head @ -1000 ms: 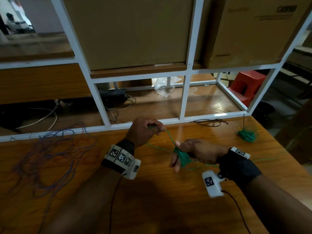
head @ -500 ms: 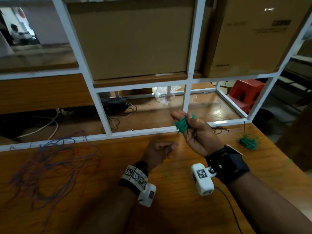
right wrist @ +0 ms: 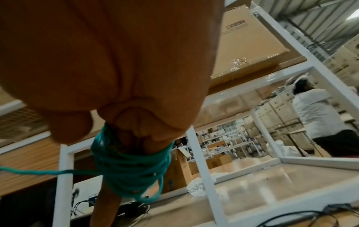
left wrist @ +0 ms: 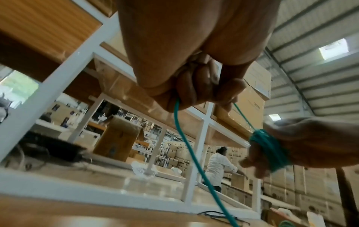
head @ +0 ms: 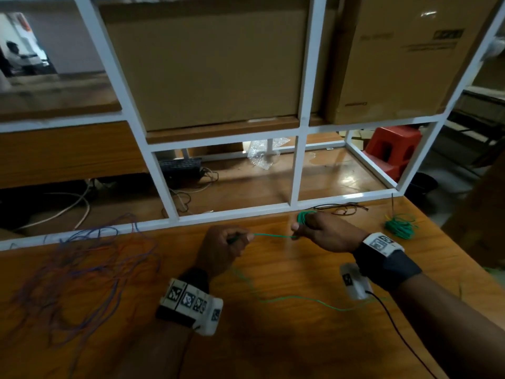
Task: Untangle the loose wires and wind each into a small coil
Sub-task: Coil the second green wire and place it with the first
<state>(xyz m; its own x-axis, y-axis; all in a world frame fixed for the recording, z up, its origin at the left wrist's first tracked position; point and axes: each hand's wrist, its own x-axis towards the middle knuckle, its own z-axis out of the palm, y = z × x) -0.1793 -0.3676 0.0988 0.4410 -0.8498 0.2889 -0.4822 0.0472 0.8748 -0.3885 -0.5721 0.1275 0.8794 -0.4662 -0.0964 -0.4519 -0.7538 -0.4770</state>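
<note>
While a loose tangle of thin blue and purple wires (head: 73, 266) sprawls over the left part of the brown wooden table (head: 273, 337), well apart from both hands, the left hand (head: 222, 248) is closed in a fist near the table's middle, pinching the thin green wire (head: 273, 236) between thumb and curled fingers (left wrist: 202, 83). From that pinch the wire runs taut and nearly level to the right hand (head: 325, 232), where it ends in a small green coil (right wrist: 132, 167) wound round the fingers, which stick out through the loops; whether they clamp the coil, I cannot tell. A slack length of the same wire drops from the left fist and trails rightward over the table under the right wrist. Just behind the hands stands a white metal shelf frame (head: 296, 170), holding large brown cardboard boxes (head: 207, 64) above. Thin dark wires (head: 341, 208) lie at its foot, just beyond the right hand. Farther right, near the table's edge, rests a finished green wire bundle (head: 400, 227); a red plastic stool (head: 390, 149) shows behind the frame.
</note>
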